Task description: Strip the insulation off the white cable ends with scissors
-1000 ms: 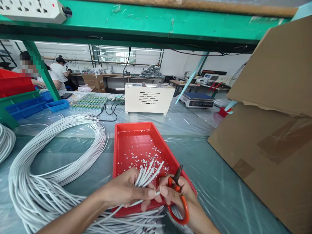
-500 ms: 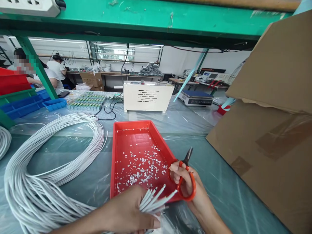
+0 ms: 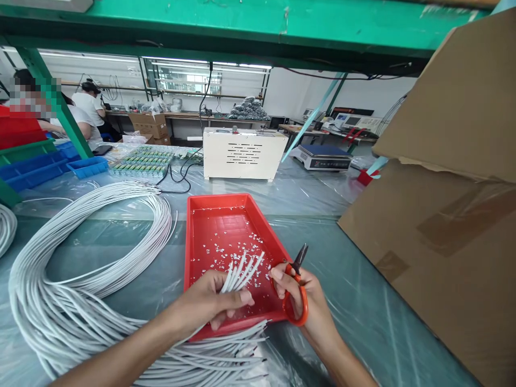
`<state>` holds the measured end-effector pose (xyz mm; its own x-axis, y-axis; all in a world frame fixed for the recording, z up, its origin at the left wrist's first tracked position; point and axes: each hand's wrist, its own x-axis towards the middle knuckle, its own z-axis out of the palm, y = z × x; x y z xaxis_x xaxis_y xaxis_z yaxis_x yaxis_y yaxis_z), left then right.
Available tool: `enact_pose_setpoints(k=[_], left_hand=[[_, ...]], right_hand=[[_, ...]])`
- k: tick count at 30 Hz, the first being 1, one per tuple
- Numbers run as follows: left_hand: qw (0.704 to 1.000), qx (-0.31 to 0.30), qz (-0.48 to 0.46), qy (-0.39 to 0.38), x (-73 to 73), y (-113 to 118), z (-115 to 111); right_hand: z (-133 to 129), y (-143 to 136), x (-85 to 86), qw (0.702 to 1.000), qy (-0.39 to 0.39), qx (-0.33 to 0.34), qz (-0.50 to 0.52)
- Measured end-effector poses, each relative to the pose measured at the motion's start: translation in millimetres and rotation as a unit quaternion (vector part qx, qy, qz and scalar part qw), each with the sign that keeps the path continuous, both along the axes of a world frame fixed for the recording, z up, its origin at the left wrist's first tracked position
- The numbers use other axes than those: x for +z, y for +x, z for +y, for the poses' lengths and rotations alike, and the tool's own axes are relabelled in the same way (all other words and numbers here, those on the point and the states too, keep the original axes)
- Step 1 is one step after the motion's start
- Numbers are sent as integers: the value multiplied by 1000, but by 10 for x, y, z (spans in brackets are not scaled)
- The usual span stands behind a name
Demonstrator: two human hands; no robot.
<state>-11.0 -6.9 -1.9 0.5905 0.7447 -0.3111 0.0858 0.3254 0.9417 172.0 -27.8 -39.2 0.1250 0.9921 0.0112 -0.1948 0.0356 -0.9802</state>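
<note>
Several white cable ends (image 3: 243,273) fan upward from my left hand (image 3: 213,301), which is closed round them over the near part of a red tray (image 3: 187,242). Small silvery scraps (image 3: 217,249) lie scattered on the tray's floor. My right hand (image 3: 300,293) grips a pair of scissors (image 3: 299,258) with orange handles at the tray's right edge; the dark blades point up and away, apart from the cables. A big coil of white cable (image 3: 36,269) rests to the left, and its other loose ends (image 3: 242,349) spread out below my left hand.
A cream metal box (image 3: 244,156) stands behind the tray, with a scale (image 3: 322,158) to its right. Cardboard (image 3: 451,258) blocks the right side. Blue bins (image 3: 36,169) and a stack of green circuit boards (image 3: 141,161) sit at left. A green shelf (image 3: 242,27) runs overhead. Two people sit farther back.
My left hand has risen and moved forward over the tray with the cable ends, uncovering the loose ends below. My right hand with the scissors has shifted slightly left.
</note>
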Motion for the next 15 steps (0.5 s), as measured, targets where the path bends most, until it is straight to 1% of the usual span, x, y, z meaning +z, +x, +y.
enact_pose_setpoints(k=[2,3,4,5,6,8,9,11,13,15], left_hand=[[998,46,-40,-31,-35,-11,58],[995,67,-54,-42,-42,-18,82],[993,87,-64,-49,-41,-25,103],[990,106,-74,-55,-31,-34,123],[987,124,-83,-62,-13,-44,141],[980,158,-99,-70,42,-69,175],[977,173,-107,-67,73,-82,189],[974,189,-118,-49,123,-104,205],[975,189,-119,-25,146,-111,204],[976,181,-117,-5,138,-97,187]], right_hand=[[-23,-23,23,998,24,14,-58],[-35,-40,37,992,49,22,-112],[-47,-58,50,980,85,34,-178],[-57,-75,62,959,128,53,-249],[-65,-91,71,931,169,81,-314],[-78,-109,75,877,230,149,-396],[-82,-111,71,856,246,181,-416],[-90,-101,52,833,259,218,-438],[-97,-84,39,825,254,232,-449],[-107,-67,51,820,240,249,-455]])
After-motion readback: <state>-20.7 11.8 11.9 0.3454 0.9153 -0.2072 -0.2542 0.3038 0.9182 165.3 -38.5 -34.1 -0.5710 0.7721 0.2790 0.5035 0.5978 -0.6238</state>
